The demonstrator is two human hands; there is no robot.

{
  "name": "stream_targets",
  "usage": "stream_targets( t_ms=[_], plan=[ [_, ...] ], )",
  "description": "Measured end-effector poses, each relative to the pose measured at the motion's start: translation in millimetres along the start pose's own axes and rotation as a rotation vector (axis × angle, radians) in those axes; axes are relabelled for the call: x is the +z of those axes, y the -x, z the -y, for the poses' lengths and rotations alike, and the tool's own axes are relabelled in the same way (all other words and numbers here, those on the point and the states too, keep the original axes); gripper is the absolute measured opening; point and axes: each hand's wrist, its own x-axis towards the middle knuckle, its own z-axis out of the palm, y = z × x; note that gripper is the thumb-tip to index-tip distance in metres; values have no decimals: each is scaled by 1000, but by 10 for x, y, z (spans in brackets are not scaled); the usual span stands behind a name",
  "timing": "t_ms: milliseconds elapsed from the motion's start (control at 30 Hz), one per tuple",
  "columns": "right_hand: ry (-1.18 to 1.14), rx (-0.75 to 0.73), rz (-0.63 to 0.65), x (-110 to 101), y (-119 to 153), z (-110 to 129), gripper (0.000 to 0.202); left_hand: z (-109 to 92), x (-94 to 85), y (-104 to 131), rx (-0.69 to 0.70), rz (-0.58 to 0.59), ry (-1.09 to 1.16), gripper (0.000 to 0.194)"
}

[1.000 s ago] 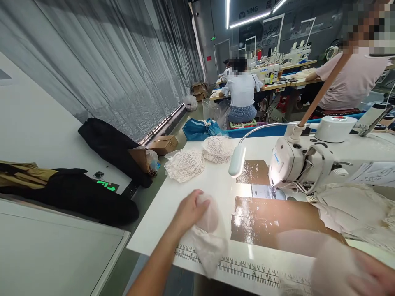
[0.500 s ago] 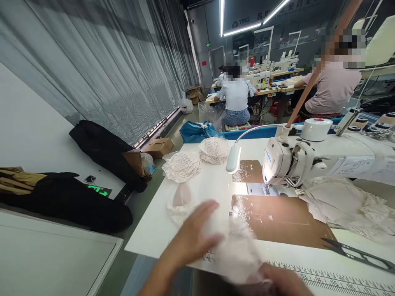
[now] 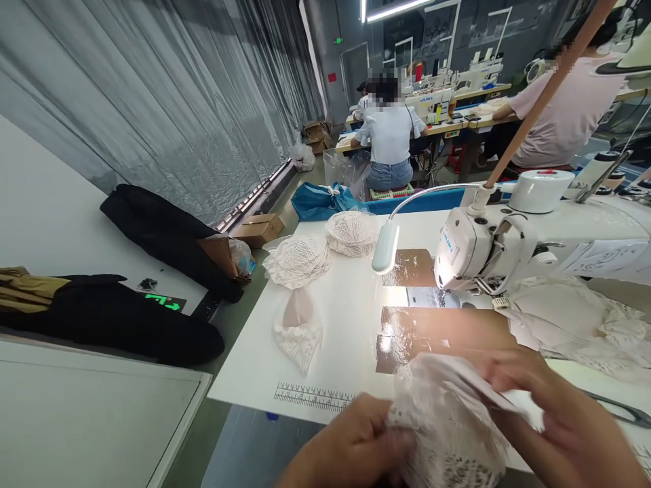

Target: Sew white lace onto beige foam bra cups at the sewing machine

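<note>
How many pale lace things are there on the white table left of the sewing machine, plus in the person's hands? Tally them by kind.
Round stacks of cream lace, left and right: 2
Loose cream lace piece with a smooth beige part: 1
Cream lace bundle in the left hand and right hand: 1
Total: 4

Left hand (image 3: 363, 434): fingertips blurred. Lace fabric (image 3: 447, 413): partly covered by both hands. Right hand (image 3: 554, 400): motion-blurred. Scissors (image 3: 618, 409): partly hidden behind right hand, cut off at right edge. Paper label (image 3: 605, 256): writing illegible.
</note>
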Motion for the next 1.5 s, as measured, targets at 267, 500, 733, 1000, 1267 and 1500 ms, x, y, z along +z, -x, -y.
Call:
stream_targets(
  t_ms=[267, 500, 733, 1000, 1267, 1500],
  plan=[
    [-768, 579, 634, 341, -93, -40, 23, -42, -3, -199, 34, -113, -136, 102],
    [-888, 673, 160, 310, -60, -60, 52, 0, -146, -408, -83, 43, 229, 34],
    [-631, 586, 122, 296, -185, -221, 37, 35, -13, -513, -20, -74, 454, 46],
    [-437, 369, 234, 238, -270, -272, 43, 74, 51, -602, 42, -239, 465, 31],
    [-392, 286, -36, 270, -310, -163, 26, 204, 255, -700, 14, -125, 1063, 72],
    [-749, 558, -28, 410, -287, -180, 34, 36, 426, -910, -41, -205, 976, 52]
  ],
)
